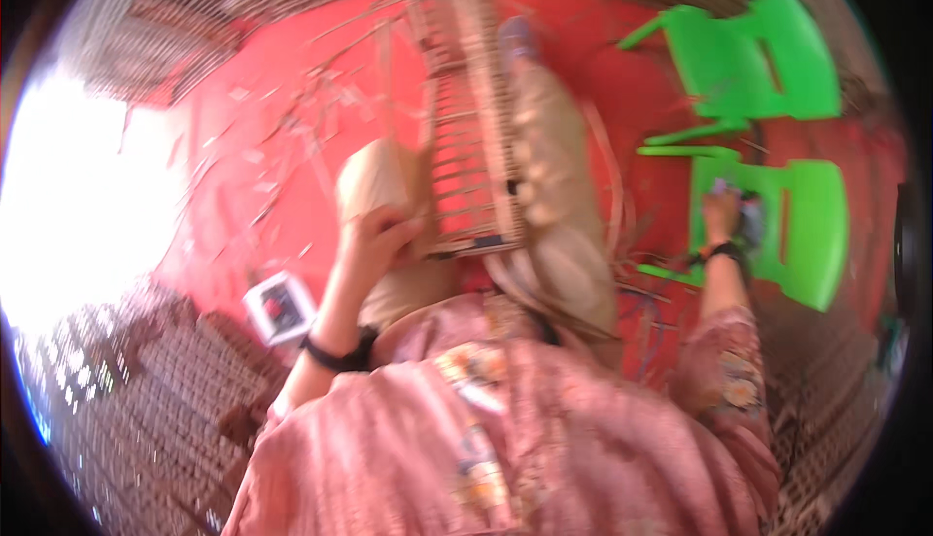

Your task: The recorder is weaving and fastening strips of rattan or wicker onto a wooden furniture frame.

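Left hand curled on the lower edge of a woven cane frame across the lap, right hand closed on a small dark object on a green plastic chair, red floor open at left

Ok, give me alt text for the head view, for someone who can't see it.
A seated person's left hand rests at the edge of a woven cane frame lying across their lap, while the right hand reaches to a small object on a green plastic chair. Cane strips litter the red floor; the image is blurred.
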The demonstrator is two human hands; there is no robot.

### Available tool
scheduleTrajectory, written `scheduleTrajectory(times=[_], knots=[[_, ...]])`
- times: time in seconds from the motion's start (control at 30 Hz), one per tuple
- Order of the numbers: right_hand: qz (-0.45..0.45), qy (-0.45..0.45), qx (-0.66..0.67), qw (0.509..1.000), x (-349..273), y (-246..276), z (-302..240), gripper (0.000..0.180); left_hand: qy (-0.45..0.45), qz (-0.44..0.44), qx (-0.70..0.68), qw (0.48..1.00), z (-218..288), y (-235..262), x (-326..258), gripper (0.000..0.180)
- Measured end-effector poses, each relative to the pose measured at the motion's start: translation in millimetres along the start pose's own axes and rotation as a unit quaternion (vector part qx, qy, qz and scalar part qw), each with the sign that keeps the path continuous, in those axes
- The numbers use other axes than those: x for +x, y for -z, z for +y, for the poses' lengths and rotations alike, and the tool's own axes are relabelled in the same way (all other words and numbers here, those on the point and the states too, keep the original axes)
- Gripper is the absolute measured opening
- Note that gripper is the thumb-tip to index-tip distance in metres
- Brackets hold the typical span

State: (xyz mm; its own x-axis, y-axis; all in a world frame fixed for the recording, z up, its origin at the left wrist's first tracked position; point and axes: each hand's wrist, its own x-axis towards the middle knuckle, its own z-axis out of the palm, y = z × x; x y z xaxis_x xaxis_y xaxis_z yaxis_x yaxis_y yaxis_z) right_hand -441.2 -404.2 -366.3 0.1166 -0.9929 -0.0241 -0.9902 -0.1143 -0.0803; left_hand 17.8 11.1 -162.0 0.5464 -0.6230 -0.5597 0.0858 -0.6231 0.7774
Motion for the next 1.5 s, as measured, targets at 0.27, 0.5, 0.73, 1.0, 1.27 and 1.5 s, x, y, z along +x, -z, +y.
scheduleTrajectory(times=[0.27,0.5,0.73,1.0,1.27,1.5], knots=[[0.06,0.044,0.148,0.986,83.6,-5.0,50.0,0.039,0.024,-0.001,0.035,0.999,5.9,-9.1,9.5,0.02],[-0.019,-0.026,0.587,0.809,36.7,154.4,-80.8,0.037,-0.046,0.016,0.165,0.985,13.1,-7.5,10.9,0.018],[-0.294,0.167,0.76,0.555,-147.5,324.3,-215.5,0.06,-0.142,0.069,0.234,0.959,12.4,-8.0,20.4,0.034],[-0.451,0.117,0.674,0.573,-223.4,293.9,-354.2,0.063,-0.342,0.006,-0.252,0.905,76.1,7.5,-38.3,0.045],[-0.515,0.14,0.743,0.403,-251.9,266.9,-391.8,0.08,-0.252,0.032,-0.34,0.905,80.3,-1.8,-28.9,0.067],[-0.63,0.03,0.611,0.479,-230.4,241.6,-315.2,0.074,-0.221,0.0,0.089,0.971,23.4,6.4,26.0,0.058]])
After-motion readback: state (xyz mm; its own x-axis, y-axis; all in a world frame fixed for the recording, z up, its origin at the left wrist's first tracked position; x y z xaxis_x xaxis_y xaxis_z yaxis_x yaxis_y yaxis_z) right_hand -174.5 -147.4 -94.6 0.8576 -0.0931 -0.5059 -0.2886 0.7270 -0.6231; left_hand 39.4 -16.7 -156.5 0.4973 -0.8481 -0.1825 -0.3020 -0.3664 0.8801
